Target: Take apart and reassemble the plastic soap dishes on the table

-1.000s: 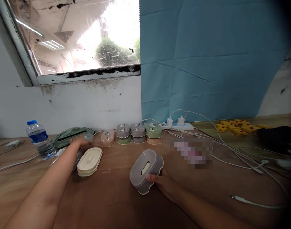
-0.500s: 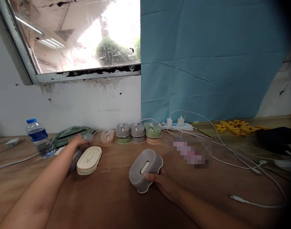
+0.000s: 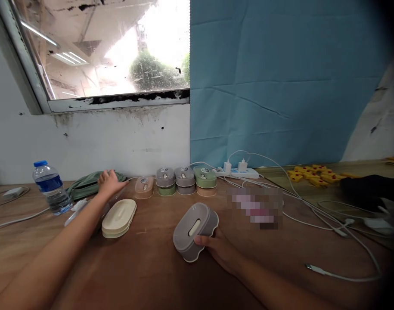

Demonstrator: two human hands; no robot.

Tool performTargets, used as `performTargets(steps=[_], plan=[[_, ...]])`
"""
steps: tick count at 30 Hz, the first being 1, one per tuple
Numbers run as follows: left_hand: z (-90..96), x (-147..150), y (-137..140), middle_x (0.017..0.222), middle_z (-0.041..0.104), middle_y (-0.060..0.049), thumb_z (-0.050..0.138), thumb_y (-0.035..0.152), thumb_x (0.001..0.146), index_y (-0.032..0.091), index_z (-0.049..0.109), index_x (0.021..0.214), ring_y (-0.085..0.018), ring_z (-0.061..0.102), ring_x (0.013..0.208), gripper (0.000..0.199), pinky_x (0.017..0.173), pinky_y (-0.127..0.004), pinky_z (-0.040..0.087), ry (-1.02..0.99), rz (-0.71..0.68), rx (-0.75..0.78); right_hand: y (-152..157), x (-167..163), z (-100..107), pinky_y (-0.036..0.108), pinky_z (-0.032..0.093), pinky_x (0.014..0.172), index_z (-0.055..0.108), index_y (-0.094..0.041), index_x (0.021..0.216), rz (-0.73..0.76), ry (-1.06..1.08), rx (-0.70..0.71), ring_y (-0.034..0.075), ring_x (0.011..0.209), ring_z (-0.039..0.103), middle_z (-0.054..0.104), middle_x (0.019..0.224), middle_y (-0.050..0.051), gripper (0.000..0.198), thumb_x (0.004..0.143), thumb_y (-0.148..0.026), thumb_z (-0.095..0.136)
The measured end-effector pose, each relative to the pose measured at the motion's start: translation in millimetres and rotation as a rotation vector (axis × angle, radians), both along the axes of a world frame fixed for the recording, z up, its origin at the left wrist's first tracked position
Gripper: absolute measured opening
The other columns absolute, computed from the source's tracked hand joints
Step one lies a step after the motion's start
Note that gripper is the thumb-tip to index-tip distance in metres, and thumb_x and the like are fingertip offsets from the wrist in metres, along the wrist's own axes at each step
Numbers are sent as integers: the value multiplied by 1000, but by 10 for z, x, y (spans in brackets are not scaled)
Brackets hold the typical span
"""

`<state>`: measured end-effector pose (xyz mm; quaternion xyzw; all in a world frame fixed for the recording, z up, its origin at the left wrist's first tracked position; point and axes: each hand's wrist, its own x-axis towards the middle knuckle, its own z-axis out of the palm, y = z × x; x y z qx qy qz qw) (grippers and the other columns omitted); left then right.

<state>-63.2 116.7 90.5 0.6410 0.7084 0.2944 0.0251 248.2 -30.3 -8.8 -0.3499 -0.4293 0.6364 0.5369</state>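
My right hand (image 3: 218, 249) grips a grey lidded box (image 3: 194, 230) that stands tilted on the wooden table (image 3: 151, 267). My left hand (image 3: 109, 183) is stretched out to the far left, its fingers spread over a grey box that my arm mostly hides, next to a green pouch (image 3: 87, 183). A cream lidded box (image 3: 118, 217) lies just right of my left forearm. A row of small boxes (image 3: 175, 183) in pink, grey and green stands along the wall.
A water bottle (image 3: 51, 188) stands at the left. A white power strip (image 3: 238, 172) with chargers and several white cables (image 3: 329, 224) lie at the right. Yellow pieces (image 3: 313, 174) and a dark cloth (image 3: 367, 189) sit at the far right.
My left hand has lifted slightly and opened its fingers above the box by the green pouch. The right hand has kept its hold on the grey box.
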Motion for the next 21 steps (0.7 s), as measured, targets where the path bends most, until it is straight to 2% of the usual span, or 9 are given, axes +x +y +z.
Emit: performTargets(steps=[1,2,3,5,8,11,13,18,21], plan=[[51,192,-133,128,33,-22,59,52,60,6,41,111,-42,17,124,71,97,-51,19,-11,59,114,7,0,-16,44,39,89,53,-21,101,-9,0,4,26,93,56,65,84,2,56,51,-27,77],[79,397,-291,127,37,-19,60,54,59,10,42,113,-39,25,122,72,98,-49,20,-43,0,166,12,-1,-30,44,39,88,52,-22,102,-20,-2,9,25,92,56,64,85,2,56,51,-27,77],[75,602,-467,123,43,-15,62,53,58,15,45,112,-35,34,118,69,97,-46,25,-112,-146,159,15,-5,-40,43,40,88,51,-22,103,-37,-4,18,25,92,57,64,87,2,58,52,-26,77],[-35,968,-831,118,51,-10,71,45,50,22,51,110,-32,44,111,67,93,-41,32,-349,-490,63,10,-16,-39,43,41,87,48,-22,106,-73,-8,40,25,92,57,63,91,3,61,52,-27,78],[-375,1302,-1235,116,53,-11,80,30,35,25,53,110,-35,46,109,80,89,-42,36,-646,-709,-189,-24,-34,8,44,42,86,46,-21,108,-103,-39,63,27,92,57,62,93,4,67,50,-30,79],[-674,1384,-1358,113,53,-11,79,29,42,24,43,118,-30,52,100,85,83,-41,41,-773,-792,-341,-59,-43,67,44,42,84,44,-24,109,-132,-82,79,27,91,56,61,92,3,72,47,-32,80],[-766,1365,-1346,111,51,-11,77,31,50,22,39,119,-27,53,98,79,81,-38,43,-838,-799,-386,-69,-47,90,44,43,83,42,-26,110,-128,-76,95,27,91,56,61,92,3,73,47,-34,80],[-818,1310,-1351,110,51,-11,74,34,58,20,42,113,-25,51,101,65,85,-37,41,-947,-830,-401,-77,-62,88,43,43,84,42,-26,105,-68,-33,123,26,95,56,62,97,3,68,49,-34,79],[-837,1309,-1409,110,52,-10,71,37,61,21,45,109,-26,50,103,57,87,-38,39,-1014,-840,-349,-91,-56,73,44,42,85,44,-26,108,-42,23,65,27,97,56,63,97,3,64,53,-32,76]])
